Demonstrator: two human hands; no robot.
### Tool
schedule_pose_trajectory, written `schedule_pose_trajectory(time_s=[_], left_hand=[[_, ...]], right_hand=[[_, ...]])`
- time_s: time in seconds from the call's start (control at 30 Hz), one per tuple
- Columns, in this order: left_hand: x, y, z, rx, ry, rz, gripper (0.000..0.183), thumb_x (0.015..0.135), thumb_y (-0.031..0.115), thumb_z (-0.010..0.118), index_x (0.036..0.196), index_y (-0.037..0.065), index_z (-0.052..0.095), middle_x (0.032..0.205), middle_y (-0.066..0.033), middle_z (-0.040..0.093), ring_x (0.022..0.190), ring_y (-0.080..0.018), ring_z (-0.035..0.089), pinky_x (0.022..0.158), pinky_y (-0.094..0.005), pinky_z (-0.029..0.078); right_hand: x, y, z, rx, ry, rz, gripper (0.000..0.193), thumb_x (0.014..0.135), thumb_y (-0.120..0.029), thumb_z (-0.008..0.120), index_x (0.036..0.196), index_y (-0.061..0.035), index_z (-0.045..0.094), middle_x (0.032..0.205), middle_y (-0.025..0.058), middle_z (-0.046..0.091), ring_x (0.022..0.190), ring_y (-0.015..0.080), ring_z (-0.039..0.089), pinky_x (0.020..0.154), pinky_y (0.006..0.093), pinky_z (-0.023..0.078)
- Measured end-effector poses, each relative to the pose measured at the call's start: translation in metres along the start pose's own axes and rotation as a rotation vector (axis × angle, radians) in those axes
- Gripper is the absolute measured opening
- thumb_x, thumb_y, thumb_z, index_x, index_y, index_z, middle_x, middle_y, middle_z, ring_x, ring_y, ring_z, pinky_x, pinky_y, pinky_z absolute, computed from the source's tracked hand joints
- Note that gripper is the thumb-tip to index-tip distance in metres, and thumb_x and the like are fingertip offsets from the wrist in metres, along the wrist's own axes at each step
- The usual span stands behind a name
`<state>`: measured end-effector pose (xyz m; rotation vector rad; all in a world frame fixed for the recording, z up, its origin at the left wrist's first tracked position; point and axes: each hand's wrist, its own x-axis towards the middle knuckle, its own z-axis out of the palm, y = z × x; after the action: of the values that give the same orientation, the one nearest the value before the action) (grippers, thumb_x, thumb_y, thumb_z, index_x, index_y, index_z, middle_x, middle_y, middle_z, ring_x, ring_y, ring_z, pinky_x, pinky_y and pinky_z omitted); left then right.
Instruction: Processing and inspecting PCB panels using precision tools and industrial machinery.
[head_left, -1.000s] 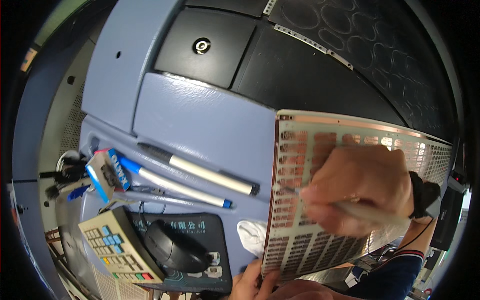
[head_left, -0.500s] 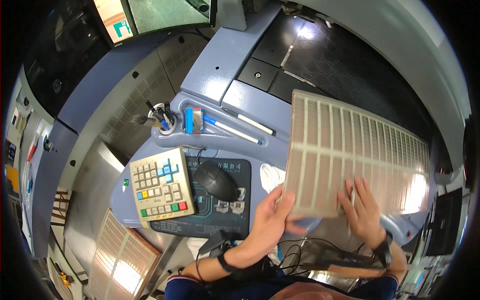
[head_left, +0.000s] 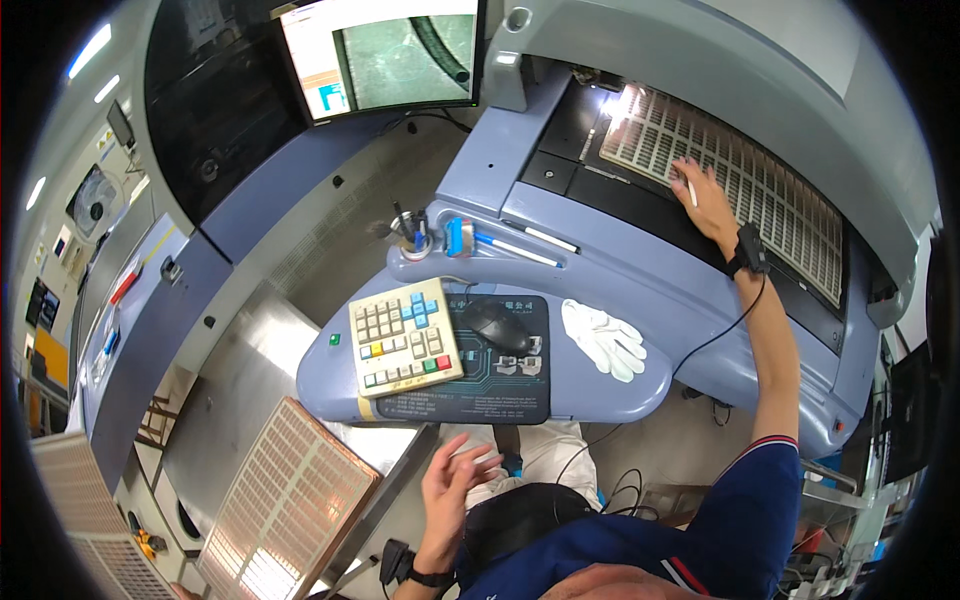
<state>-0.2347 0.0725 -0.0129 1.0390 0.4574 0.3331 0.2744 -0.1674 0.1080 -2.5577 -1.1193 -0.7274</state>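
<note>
My right hand (head_left: 706, 205) reaches out to a thin panel with a grid of pale strips (head_left: 735, 160), which lies on the machine's black bed (head_left: 625, 200). Its fingers rest at the panel's near edge, with a slim white pen-like stick (head_left: 692, 193) held between them. My left hand (head_left: 455, 485) hovers in front of my body, fingers apart and nothing in it. Just beyond it are a beige keypad (head_left: 405, 340) and a black mouse (head_left: 497, 327) on a dark mat (head_left: 500, 400). A white glove (head_left: 606, 340) lies right of the mat.
A cup of pens and a brush (head_left: 412, 240) stands by a blue box (head_left: 460, 238) and two pens (head_left: 540, 238). At lower left, similar panels (head_left: 290, 490) lie stacked on a metal surface (head_left: 225, 405). A monitor (head_left: 400, 60) is at the back. A cable (head_left: 725, 330) trails from my right wrist.
The panel has gone from both my hands onto the machine bed. My left hand has let go and drawn back to the left; my right arm has stretched forward. The view has shifted.
</note>
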Motion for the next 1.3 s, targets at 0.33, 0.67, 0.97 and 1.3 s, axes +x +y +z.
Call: schedule_pose_trajectory(time_s=[0.33,0.67,0.97,1.3], left_hand=[[-0.085,-0.035,-0.074,-0.023,0.442,0.097,0.045,0.098,0.023,0.054,0.132,-0.004,0.043,0.117,-0.0228,0.061,0.099,-0.0304,0.066,0.083,-0.0371,0.055],[-0.082,-0.079,-0.087,0.181,0.491,0.032,0.035,0.097,0.022,0.057,0.123,-0.001,0.056,0.11,-0.0117,0.067,0.098,-0.0175,0.065,0.082,-0.0295,0.052],[-0.072,-0.044,-0.092,0.437,0.782,0.259,0.026,0.095,0.015,0.056,0.115,0.0,0.063,0.097,-0.0115,0.071,0.087,-0.015,0.067,0.076,-0.0282,0.053],[-0.082,0.051,-0.193,0.754,1.075,0.455,0.024,0.094,0.011,0.056,0.11,-0.005,0.064,0.095,-0.0152,0.072,0.09,-0.0201,0.07,0.08,-0.0307,0.054]], right_hand=[[-0.013,-0.101,0.007,0.075,0.025,-0.193,0.046,0.095,-0.028,0.053,0.132,-0.0015,0.047,0.135,0.0253,0.048,0.129,0.0431,0.041,0.112,0.0473,0.03],[-0.049,-0.252,0.069,-0.017,-0.234,-0.688,0.06,0.086,0.002,0.043,0.144,-0.0159,0.041,0.146,0.0167,0.04,0.137,0.0352,0.035,0.115,0.0443,0.028],[-0.109,-0.25,0.035,0.246,-0.368,-0.495,0.053,0.085,0.01,0.042,0.138,0.0041,0.043,0.147,0.0232,0.036,0.139,0.039,0.031,0.116,0.0489,0.023],[-0.135,-0.278,0.018,0.209,-0.032,-0.333,0.044,0.094,-0.024,0.054,0.132,-0.0023,0.054,0.134,0.0208,0.053,0.116,0.0393,0.054,0.096,0.0456,0.045]])
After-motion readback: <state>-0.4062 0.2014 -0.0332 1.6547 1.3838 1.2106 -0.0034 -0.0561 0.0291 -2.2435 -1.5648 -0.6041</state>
